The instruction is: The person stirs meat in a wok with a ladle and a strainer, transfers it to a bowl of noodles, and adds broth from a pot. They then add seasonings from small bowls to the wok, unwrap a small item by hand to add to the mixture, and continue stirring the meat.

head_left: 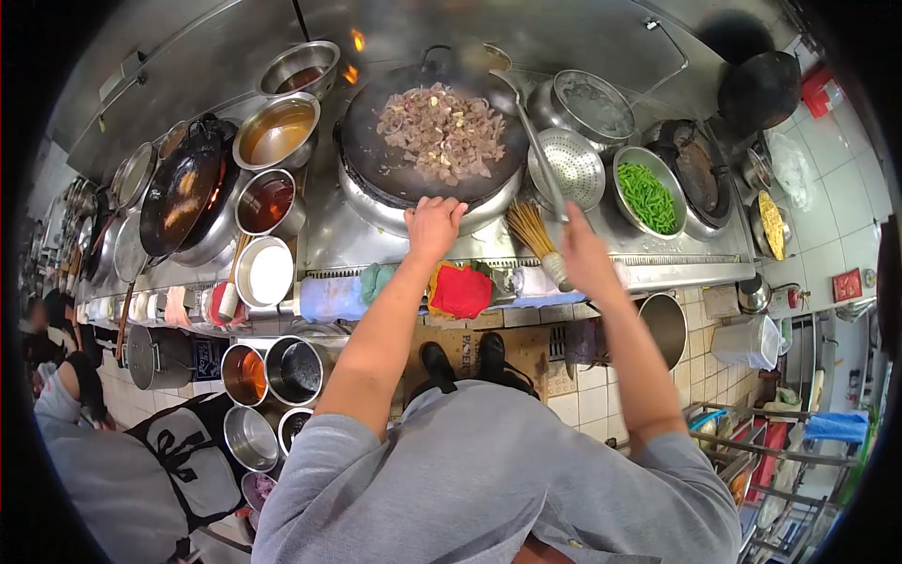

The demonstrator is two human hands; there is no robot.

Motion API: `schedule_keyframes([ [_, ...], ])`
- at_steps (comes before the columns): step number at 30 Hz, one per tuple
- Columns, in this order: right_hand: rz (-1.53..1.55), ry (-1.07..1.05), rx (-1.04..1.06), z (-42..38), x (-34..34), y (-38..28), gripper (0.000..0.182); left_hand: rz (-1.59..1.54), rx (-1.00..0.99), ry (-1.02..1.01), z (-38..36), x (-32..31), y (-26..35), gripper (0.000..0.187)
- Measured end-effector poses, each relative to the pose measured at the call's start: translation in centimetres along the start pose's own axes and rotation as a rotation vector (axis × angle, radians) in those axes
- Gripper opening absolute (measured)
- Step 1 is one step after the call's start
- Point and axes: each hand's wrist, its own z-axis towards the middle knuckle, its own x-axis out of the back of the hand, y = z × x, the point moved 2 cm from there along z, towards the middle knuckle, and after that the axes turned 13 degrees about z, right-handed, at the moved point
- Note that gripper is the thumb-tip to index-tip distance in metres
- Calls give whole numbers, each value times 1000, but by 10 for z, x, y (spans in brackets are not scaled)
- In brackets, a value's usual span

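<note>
Sliced meat (pixel 442 132) lies in a large dark wok (pixel 366 141) on the stove. At the wok's near rim is my left hand (pixel 435 226), its fingers bent over the edge. My right hand (pixel 584 252), blurred by motion, is wrapped round the handle of a long metal ladle (pixel 540 155), whose bowl is at the wok's right rim. A bamboo brush (pixel 536 230) lies just left of my right hand. Beside the ladle sits a perforated strainer (pixel 568 167). A red cloth (pixel 460 291) rests on the stove's front edge below my left hand.
A bowl of green vegetables (pixel 646 197) stands to the right. Bowls of liquid (pixel 274 132) and a white-filled pot (pixel 265 273) stand left, beside another wok (pixel 180 197) with glowing fire near it. Flames (pixel 357 39) show behind. Another person (pixel 103 461) is at lower left.
</note>
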Motion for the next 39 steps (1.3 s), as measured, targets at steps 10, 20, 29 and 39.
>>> schedule_keyframes([
  [10, 487, -83, -357, 9, -27, 1, 51, -96, 122, -27, -13, 31, 1, 24],
  [20, 14, -288, -55, 97, -126, -20, 70, 493, 462, -940, -95, 27, -108, 88],
  [29, -240, -378, 10, -19, 35, -25, 59, -81, 578, -662, -89, 15, -119, 65],
  [39, -265, -424, -83, 22, -21, -14, 51, -1633, 1207, -740, -1, 0, -15, 53],
])
